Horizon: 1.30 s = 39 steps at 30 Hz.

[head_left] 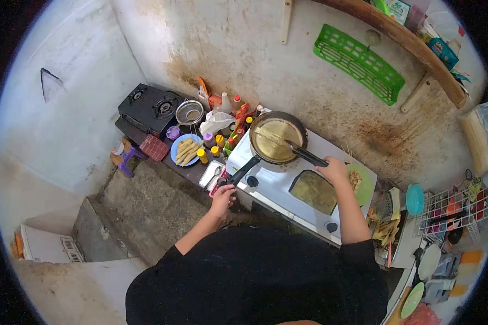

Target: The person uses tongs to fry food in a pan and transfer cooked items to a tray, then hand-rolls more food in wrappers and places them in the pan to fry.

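Observation:
A frying pan (277, 142) with a yellowish layer, perhaps oil, on its bottom sits on the stove (265, 179). Its black handle (244, 171) points toward me, and my left hand (222, 200) is closed round the end of it. My right hand (333, 170) grips a black-handled spatula (308, 155), whose tip reaches into the right side of the pan. The exact shape of that tip is hard to make out. Beside my right forearm lies a green plate (366, 187) with some light brown food on it.
Left of the stove stand a blue plate (186, 150) of pale rolled food, several seasoning bottles (215, 151), a white tray (211, 174) with a spoon, a strainer (190, 112) and a black burner (152, 108). A dish rack (455, 208) is on the right.

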{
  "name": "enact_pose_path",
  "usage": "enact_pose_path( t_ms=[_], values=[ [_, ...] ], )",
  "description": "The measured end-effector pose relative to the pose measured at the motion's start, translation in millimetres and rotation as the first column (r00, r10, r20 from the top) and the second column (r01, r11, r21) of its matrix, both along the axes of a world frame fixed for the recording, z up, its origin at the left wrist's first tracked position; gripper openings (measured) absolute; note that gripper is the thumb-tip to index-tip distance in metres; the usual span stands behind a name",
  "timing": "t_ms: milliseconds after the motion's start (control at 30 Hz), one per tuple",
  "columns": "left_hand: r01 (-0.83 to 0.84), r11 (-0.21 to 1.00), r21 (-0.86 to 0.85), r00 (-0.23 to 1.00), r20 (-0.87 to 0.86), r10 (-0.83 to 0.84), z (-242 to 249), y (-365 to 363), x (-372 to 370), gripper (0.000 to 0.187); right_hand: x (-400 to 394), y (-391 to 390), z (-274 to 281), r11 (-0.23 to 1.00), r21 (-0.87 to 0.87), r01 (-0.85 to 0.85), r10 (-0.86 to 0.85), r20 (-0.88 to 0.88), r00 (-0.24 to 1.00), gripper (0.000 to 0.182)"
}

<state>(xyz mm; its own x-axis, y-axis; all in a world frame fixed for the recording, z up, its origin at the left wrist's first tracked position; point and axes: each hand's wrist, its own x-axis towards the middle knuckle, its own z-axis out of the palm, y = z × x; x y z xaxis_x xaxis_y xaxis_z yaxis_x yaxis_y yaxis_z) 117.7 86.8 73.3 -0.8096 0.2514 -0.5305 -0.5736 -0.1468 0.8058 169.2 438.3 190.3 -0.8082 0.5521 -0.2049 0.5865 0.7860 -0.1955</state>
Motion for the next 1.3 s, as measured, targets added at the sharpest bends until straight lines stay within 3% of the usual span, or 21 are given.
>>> enact_pose_path(
  t_ms=[133,367,467,767,967,1167,1267,1300],
  values=[
    [0.002,1.000,-0.020,1.000,-0.011,-0.002,-3.2,-1.9,1.5,0.018,11.0,10.5,9.1,0.993,-0.101,0.062,-0.070,-0.075,0.995,0.053],
    [0.003,1.000,-0.023,1.000,-0.007,-0.003,-5.0,-2.4,5.4,0.024,9.2,24.0,19.1,0.998,0.063,0.021,-0.019,-0.033,0.999,0.051],
    [0.010,1.000,-0.006,1.000,-0.016,-0.010,-11.0,-4.9,4.9,0.024,7.3,9.2,33.2,0.991,0.131,-0.037,0.027,0.077,0.997,0.048],
    [-0.052,0.999,-0.011,0.998,-0.021,0.052,4.0,6.6,19.3,0.020,-13.6,1.1,5.3,0.957,0.250,-0.149,0.125,0.111,0.986,0.040],
    [-0.063,0.998,-0.021,0.998,0.022,0.063,5.4,13.8,26.6,0.020,-19.5,9.1,-4.4,0.931,0.344,-0.121,0.142,-0.039,0.989,0.038],
    [-0.083,0.994,-0.072,0.996,0.016,0.085,-16.9,17.2,33.5,0.019,-12.7,-3.5,7.4,0.943,0.283,-0.177,0.195,-0.036,0.980,0.033],
    [-0.086,0.996,0.002,0.996,-0.019,0.086,-20.3,19.7,40.8,0.020,-16.7,-10.7,-11.8,0.914,0.317,-0.252,0.299,-0.106,0.948,0.025],
    [-0.087,0.996,-0.024,0.996,-0.006,0.087,-18.5,21.8,42.9,0.020,-22.1,-10.5,-25.8,0.894,0.359,-0.270,0.342,-0.153,0.927,0.014]
  ],
)
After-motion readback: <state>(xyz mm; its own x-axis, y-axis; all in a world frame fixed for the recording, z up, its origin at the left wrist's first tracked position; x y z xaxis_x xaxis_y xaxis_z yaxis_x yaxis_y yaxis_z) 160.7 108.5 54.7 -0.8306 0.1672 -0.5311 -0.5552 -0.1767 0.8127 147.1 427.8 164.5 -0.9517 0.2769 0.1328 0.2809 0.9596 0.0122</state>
